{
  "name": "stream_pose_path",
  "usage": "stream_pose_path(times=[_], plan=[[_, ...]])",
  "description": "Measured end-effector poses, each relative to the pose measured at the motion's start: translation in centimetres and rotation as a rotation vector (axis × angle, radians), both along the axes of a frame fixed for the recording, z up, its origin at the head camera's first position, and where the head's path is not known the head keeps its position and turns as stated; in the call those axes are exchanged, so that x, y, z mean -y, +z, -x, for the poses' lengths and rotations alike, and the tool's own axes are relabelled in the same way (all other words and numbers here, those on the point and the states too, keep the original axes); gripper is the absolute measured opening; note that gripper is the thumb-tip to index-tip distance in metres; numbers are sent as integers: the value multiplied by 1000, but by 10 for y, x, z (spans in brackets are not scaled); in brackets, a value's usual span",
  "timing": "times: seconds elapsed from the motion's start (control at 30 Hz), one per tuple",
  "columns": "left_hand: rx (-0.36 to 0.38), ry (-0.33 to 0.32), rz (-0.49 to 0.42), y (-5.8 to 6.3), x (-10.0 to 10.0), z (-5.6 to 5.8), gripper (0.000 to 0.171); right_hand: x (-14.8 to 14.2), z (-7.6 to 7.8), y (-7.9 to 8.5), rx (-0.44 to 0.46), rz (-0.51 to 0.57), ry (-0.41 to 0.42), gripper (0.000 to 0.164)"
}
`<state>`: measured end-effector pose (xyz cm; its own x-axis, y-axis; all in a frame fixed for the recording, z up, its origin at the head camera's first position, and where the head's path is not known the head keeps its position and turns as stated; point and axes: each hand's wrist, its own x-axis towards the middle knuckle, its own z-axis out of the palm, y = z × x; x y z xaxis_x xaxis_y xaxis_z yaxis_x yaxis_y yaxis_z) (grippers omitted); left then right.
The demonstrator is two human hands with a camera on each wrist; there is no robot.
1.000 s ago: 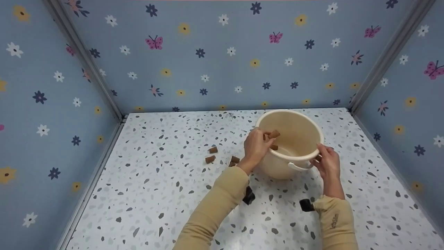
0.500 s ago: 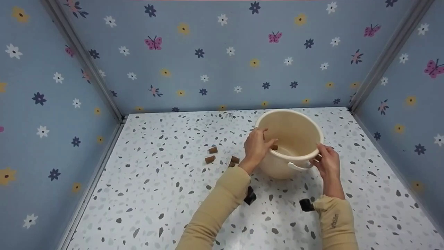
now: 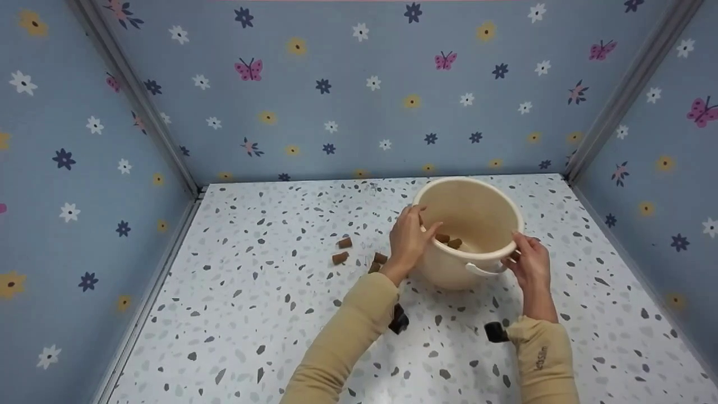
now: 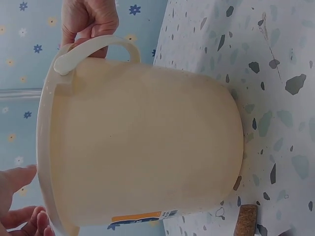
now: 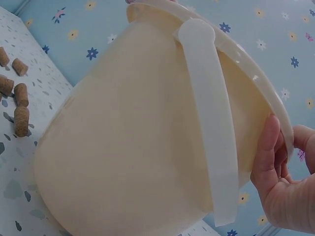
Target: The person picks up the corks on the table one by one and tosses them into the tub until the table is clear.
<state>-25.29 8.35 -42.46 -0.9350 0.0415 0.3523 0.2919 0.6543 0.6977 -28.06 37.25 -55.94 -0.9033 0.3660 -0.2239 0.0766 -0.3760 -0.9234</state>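
Note:
A cream plastic bucket (image 3: pixel 477 275) tilts on the speckled table, its mouth toward me. My right hand (image 3: pixel 531 262) grips its right rim between thumb and fingers, seen closely in the right wrist view. A small brown patch shows beneath those fingers; I cannot tell what it is. At the left rim is my left hand (image 3: pixel 408 238), thumb and fingers apart over the bucket's mouth with nothing between them. Inside the bucket lie brown corks (image 3: pixel 455 243). The white handle (image 5: pixel 209 118) hangs on the near side.
Several loose corks (image 3: pixel 345 242) lie on the table left of the bucket; my left wrist partly covers that group. Blue flowered panels (image 3: pixel 359 95) stand at the back and both sides. A black wrist camera (image 3: pixel 496 331) sits at the right sleeve.
The cork that my left hand pinched is let go and now lies in the bucket with another. The left hand has shifted slightly left. My right hand keeps its grip on the rim.

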Motion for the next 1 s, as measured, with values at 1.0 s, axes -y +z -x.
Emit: stream_pose_path(times=[1.0], plan=[[-100,-66,-17,-9,39,-30,29,-9,10,-16,47,-50,-3,51]])
